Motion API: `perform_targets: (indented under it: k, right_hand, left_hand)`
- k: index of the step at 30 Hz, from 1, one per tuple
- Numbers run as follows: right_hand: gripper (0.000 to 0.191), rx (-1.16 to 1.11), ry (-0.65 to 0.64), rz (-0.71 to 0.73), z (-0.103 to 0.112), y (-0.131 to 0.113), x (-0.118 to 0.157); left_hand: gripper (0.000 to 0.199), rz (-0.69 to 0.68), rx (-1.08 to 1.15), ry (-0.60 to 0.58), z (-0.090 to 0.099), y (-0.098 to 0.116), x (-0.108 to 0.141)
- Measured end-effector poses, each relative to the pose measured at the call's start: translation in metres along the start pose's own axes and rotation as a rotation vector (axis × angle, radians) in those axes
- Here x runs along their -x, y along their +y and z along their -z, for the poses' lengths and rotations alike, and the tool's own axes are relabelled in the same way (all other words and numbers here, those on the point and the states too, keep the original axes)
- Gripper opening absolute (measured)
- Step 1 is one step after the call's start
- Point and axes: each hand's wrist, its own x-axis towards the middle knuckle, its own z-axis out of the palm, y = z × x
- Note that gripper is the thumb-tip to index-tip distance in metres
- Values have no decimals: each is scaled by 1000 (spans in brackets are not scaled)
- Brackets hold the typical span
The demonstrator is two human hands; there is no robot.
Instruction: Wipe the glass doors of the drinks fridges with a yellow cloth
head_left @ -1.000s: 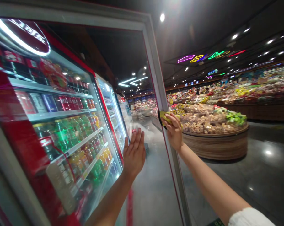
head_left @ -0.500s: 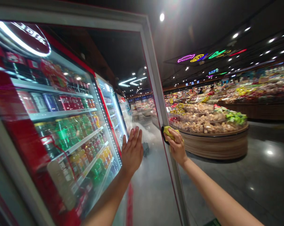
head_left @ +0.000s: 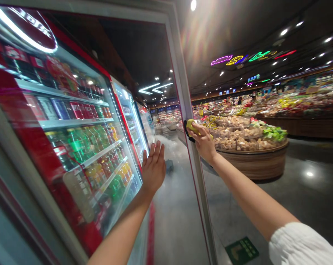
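A glass cooler door (head_left: pixel 172 221) with a grey metal frame (head_left: pixel 186 95) stands swung out in front of me. My left hand (head_left: pixel 154 167) lies flat against its glass, fingers stretched out and holding nothing. On the door's outer edge, my right hand (head_left: pixel 205 143) presses a yellow cloth (head_left: pixel 192 127) with a dark part against the frame, fingers wrapped over it. Through the glass, drink bottles (head_left: pixel 83 141) and cans (head_left: pixel 80 110) show on the lit shelves of a red drinks cooler (head_left: pixel 17 106).
More lit coolers (head_left: pixel 127 110) run on behind the door. To the right stands a rounded wooden display (head_left: pixel 254 162) heaped with packaged goods. A green floor sign (head_left: pixel 242 251) lies on the grey floor (head_left: pixel 307 206) at lower right.
My right hand has slid up the door frame with the yellow cloth. My left hand stays flat on the glass. The view has tilted a little downward, showing a white sleeve and the floor sign.
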Motion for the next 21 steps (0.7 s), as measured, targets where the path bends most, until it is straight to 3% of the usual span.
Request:
perform_targets:
  k: [7, 11, 14, 17, 21]
  right_hand:
    - [40, 149, 6, 26, -13, -26, 142]
    - [34, 152, -41, 10, -9, -36, 186]
    - [35, 147, -48, -29, -3, -43, 178]
    - [42, 125, -22, -72, -5, -50, 136]
    - [52, 78, 35, -165, -26, -71, 77]
  left_hand:
    - [68, 17, 2, -6, 2, 3, 27]
    - [71, 32, 2, -23, 4, -1, 41]
    - [70, 56, -13, -45, 7, -5, 47]
    - [69, 68, -17, -67, 9, -8, 49]
    - [69, 57, -14, -74, 9, -10, 52]
